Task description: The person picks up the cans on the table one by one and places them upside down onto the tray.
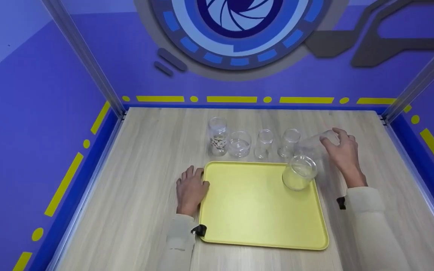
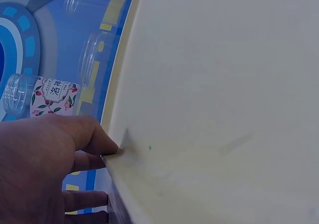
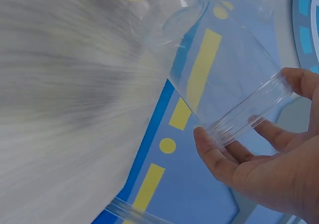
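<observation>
My left hand point(image 1: 191, 190) pinches the rim of the yellow tray point(image 1: 266, 210) at its left side, thumb on top and other fingers beside the edge in the left wrist view. My right hand point(image 1: 343, 152) grips a clear plastic jar point(image 3: 234, 69) by its threaded mouth end, fingertips spread round the ring. This jar is held tilted, its base pointing left, near the tray's far right corner. A wide clear jar point(image 1: 299, 173) stands at that corner of the tray; whether the held jar touches it I cannot tell.
Behind the tray stand a tall jar with a floral label point(image 1: 218, 139), a short wide clear jar point(image 1: 239, 145) and two narrow clear jars, one in the middle point(image 1: 265, 145) and one to the right point(image 1: 289, 143). Blue walls point(image 1: 51, 124) enclose the wooden table point(image 1: 145, 150).
</observation>
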Motion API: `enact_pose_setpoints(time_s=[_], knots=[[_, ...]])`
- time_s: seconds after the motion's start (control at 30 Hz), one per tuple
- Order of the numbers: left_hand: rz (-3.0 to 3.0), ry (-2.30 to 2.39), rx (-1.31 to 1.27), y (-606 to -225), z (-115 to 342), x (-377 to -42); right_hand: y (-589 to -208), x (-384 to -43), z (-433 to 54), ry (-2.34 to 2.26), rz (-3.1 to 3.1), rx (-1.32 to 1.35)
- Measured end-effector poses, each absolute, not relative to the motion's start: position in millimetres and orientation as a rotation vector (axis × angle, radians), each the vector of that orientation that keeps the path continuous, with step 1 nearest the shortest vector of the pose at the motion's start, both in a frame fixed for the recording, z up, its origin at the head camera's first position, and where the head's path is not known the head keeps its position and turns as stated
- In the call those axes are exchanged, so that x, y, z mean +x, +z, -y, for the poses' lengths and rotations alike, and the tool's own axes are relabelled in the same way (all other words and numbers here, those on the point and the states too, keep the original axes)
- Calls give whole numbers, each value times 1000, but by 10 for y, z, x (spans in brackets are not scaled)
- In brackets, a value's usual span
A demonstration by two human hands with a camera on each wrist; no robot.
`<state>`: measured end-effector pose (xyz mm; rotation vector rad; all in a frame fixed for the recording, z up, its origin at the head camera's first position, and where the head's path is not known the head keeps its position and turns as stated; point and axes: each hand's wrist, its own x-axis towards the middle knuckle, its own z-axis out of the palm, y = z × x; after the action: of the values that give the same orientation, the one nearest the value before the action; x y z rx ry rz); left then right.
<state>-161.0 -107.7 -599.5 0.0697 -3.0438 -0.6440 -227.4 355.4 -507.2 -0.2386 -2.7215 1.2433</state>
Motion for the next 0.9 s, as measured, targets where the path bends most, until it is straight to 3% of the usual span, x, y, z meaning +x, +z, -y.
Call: enact_pose_setpoints(time_s=[0.9], knots=[[3009, -640, 50, -6032, 1079, -1593, -5186, -2057, -3770, 1696, 2527, -595]])
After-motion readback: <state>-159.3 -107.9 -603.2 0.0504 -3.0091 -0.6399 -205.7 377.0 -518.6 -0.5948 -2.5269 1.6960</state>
